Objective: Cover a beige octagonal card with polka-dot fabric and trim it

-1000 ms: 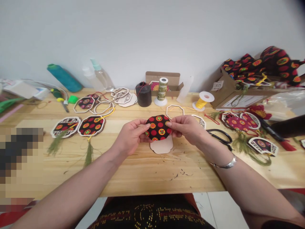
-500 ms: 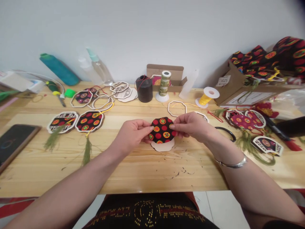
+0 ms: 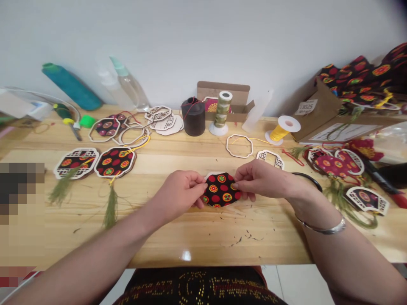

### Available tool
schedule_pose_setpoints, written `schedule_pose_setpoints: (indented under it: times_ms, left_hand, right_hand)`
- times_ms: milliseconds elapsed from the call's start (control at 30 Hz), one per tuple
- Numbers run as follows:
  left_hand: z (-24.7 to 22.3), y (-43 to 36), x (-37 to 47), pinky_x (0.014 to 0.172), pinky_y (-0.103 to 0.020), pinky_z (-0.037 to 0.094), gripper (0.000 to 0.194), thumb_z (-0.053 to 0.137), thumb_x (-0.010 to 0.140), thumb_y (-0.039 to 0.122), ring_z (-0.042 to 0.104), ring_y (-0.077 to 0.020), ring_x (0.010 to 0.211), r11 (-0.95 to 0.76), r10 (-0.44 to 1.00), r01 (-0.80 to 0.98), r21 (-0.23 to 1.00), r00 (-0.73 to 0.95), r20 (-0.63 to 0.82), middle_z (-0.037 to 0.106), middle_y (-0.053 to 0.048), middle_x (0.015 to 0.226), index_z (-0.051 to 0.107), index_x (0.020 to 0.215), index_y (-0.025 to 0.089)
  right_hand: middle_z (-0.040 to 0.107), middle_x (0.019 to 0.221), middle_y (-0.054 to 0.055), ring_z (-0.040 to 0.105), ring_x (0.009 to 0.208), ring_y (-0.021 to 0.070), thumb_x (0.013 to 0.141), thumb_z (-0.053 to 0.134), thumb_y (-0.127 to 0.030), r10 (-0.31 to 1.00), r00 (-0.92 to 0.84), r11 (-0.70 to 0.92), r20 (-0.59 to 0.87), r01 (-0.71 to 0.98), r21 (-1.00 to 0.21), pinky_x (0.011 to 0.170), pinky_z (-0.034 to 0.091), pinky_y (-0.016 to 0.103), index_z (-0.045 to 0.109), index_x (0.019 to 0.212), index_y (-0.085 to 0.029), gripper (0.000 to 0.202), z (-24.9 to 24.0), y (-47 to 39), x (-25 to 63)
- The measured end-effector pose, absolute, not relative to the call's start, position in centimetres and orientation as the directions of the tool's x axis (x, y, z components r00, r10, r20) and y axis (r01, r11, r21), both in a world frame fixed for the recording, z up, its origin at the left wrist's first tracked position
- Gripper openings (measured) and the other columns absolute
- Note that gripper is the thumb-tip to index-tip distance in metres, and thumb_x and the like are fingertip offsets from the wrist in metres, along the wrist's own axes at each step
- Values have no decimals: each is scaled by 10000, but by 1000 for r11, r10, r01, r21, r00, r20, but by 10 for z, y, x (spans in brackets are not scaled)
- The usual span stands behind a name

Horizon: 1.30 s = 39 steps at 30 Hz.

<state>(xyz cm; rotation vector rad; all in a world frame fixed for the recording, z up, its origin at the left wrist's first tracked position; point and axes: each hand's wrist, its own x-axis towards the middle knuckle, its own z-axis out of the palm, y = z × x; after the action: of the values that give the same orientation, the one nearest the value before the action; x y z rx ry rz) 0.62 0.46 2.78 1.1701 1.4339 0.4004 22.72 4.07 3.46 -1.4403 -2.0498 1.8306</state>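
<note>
Between my hands is a black fabric piece (image 3: 221,189) with red dots and yellow-rimmed flowers, cut in a scalloped shape. It lies over a pale backing plate (image 3: 216,174), whose rim shows along the far edge. My left hand (image 3: 187,189) pinches the fabric piece's left edge between thumb and fingers. On the opposite edge, my right hand (image 3: 259,180) pinches it in the same way. A lattice frame (image 3: 270,159) lies just beyond my right hand, and a thin outline frame (image 3: 239,146) is left of that.
Two tasselled ornaments (image 3: 115,163) lie at left. Behind stand a black thread spool (image 3: 193,116), a green thread spool (image 3: 222,110) and a yellow thread spool (image 3: 282,129). A cardboard box (image 3: 318,116) of fabric fills the back right, with finished ornaments (image 3: 338,163) before it.
Both hands have drawn the fabric piece nearer to me. It now covers the plate's near part, which stuck out before, and the plate's far rim shows instead.
</note>
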Motion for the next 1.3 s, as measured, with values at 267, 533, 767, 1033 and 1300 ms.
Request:
schedule_pose_setpoints:
  times_ms: [267,533,767,1033,1300]
  left_hand:
    - [22,4,4,399,-211,348,129,603,767,253,486,-92,370,348,873,480,806,149,-465,596,42,464,634,659,190]
    - [15,1,1,520,-263,389,187,551,783,313,546,-144,524,112,948,654,748,156,-278,647,-1,567,656,683,196]
    - [17,2,3,577,-285,395,199,537,804,310,572,-156,580,51,954,728,684,168,-249,686,-17,640,656,695,195]
    - [18,2,2,562,-275,378,195,549,803,311,562,-151,557,17,963,757,654,163,-214,685,-9,623,646,669,207]
    - [16,4,3,563,-279,381,176,554,794,287,580,-159,563,-2,970,773,634,156,-187,700,-15,638,644,664,209]
  right_hand:
    - [641,572,0,555,487,84,810,578,-246,638,-542,-90,-547,653,-752,488,437,202,647,670,-160,178,32,41,228]
    - [621,517,-1,506,449,88,811,578,-281,663,-515,-26,-543,709,-705,453,353,220,640,637,-172,214,28,42,228]
    - [609,498,-6,476,439,89,792,596,-313,713,-455,6,-534,765,-644,432,302,229,590,575,-184,253,30,43,224]
    - [603,493,-4,466,438,89,796,594,-325,720,-440,11,-537,780,-625,433,299,235,585,569,-186,266,27,43,222]
    - [600,486,-6,462,440,86,785,601,-314,738,-421,8,-527,787,-617,445,313,230,583,559,-183,263,29,42,219]
